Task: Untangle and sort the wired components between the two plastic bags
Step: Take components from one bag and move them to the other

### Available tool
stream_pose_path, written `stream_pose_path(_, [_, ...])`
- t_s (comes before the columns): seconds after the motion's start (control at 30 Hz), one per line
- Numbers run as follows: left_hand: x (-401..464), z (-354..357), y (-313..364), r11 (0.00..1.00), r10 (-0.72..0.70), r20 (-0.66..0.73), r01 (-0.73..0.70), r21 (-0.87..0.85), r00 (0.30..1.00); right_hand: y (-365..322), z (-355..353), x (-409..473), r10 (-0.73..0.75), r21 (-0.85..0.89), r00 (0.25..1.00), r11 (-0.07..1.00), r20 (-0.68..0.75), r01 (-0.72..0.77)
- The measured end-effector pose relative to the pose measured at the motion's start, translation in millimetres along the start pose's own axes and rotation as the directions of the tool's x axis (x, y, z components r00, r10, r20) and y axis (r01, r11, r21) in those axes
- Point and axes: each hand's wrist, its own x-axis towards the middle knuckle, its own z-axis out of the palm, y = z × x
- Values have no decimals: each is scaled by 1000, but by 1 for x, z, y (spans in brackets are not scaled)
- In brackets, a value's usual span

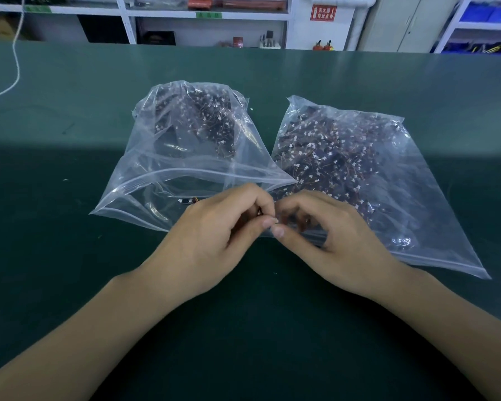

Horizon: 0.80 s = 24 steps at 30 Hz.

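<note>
Both hands: left hand (214,241), right hand (330,235) pinch tiny wired component (259,212) before left bag (145,180) | light, snag-prone leads; hold the body.

left hand (211,241): fingers curled, pinching | right hand (330,241): fingers curled, pinching | fingertips touching, forearms converging

A factory workshop: a long green workbench (70,91), white storage shelves (128,21) behind, and 2 fire extinguishers (323,45) under a red sign (323,13).
</note>
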Motion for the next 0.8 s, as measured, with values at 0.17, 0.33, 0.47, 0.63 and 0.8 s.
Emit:
stream_pose_path(0.17, [-2, 1, -4, 998, 31, 69, -34, 56, 997, 4, -2, 2, -6, 51, 1000, 999, -5, 6])
stream_pose_path(0.33, [-3, 1, -2, 998, 46, 112, -50, 30, 993, 4, 0, 2, 4, 103, 999, 995, -40, 0])
stream_pose_path(0.47, [-3, 2, -4, 1000, 12, 106, -10, -20, 994, 3, 0, 3, 26, 157, 997, 988, -72, -15])
stream_pose_path(0.63, [-3, 5, -7, 999, 28, 88, -31, 32, 996, 2, 0, 2, 31, 177, 997, 984, -78, -16])
stream_pose_path(0.8, [-2, 3, -7, 999, 36, -46, -36, 19, 998, 4, -1, 3, 18, 146, 994, 989, -109, -2])
